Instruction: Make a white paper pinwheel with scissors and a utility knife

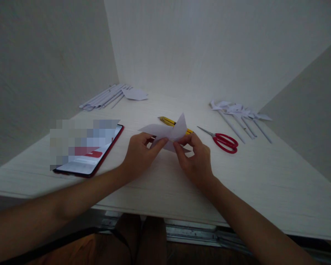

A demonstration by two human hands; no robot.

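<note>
A white paper pinwheel [179, 127] with pointed blades is held between both hands above the table. My left hand [140, 152] pinches it from the left, thumb near its centre. From the right, my right hand [194, 156] grips it with thumb and fingertips close to the same centre. Just behind the paper lies a yellow and black utility knife [167, 120], partly covered by the blades. Scissors with red handles [225, 142] rest to the right of my right hand, their points toward the knife.
A phone [107, 149] with a partly blurred screen lies at left. Several rolled paper sticks [102, 97] and a folded paper piece [136, 94] lie at the back left. Several pinwheels on sticks [234, 110] lie at the back right. Walls enclose the white table [264, 184].
</note>
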